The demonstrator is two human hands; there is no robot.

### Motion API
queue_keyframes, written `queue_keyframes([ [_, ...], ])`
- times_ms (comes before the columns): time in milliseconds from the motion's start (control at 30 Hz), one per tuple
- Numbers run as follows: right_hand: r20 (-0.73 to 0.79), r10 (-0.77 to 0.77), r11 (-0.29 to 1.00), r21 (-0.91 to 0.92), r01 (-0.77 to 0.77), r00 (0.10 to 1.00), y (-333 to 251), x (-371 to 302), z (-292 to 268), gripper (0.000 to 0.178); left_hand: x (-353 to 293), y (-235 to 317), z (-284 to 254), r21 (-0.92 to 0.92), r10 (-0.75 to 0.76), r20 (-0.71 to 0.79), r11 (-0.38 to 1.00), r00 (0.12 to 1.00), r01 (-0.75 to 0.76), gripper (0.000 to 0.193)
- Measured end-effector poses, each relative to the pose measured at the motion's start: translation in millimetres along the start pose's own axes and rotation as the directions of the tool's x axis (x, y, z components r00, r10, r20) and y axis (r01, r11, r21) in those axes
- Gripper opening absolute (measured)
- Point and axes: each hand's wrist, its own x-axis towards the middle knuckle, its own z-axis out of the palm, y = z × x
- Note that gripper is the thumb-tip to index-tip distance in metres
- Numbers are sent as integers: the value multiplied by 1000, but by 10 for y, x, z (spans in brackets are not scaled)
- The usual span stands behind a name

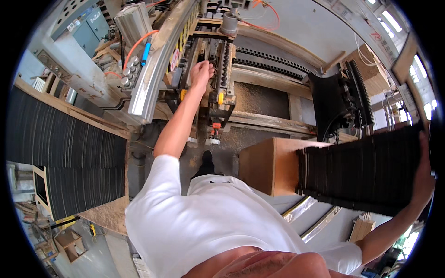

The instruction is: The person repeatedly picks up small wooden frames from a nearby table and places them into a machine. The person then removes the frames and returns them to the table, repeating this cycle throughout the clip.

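Note:
My left hand (202,73) reaches over the machine bed, its fingers curled inward; anything inside them is hidden. Beside it runs a dark rail with a row of round black knobs (225,65), and a yellow knob (221,98) sits at the rail's near end. Far to the right, my right hand (422,173) lies along the outer end of a long stack of black panels (361,169), with its fingers stretched out. That hand is partly lost in the dark picture rim. The stack's inner end meets a brown wooden box (276,164).
A metal beam (150,88) rises left of my left arm, with a blue pen-like object (146,52) on it. More black panels (69,134) stand stacked at the left. Black chain tracks (273,60) cross the machine frame. Sawdust lies on the floor (238,139).

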Motion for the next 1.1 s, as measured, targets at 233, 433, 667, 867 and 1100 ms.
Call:
queue_keyframes([
  [233,200,-194,928,355,113,960,-1653,178,1102,31,2044,-252,195,-70,-290,-141,957,946,283,64],
  [433,343,-76,822,553,-136,936,-2079,77,2089,24,2847,-758,607,-340,-347,-141,897,927,284,67],
  [667,388,-142,677,709,-196,911,-2462,203,3159,23,2542,-760,431,-409,-238,-176,900,955,148,49],
  [867,226,-278,567,823,-30,934,-3205,611,4135,24,1131,-588,183,-425,-265,-119,884,957,193,36],
  [1100,98,-439,417,903,106,893,-3999,902,4892,28,579,-673,-137,-627,-114,203,748,972,219,23],
])
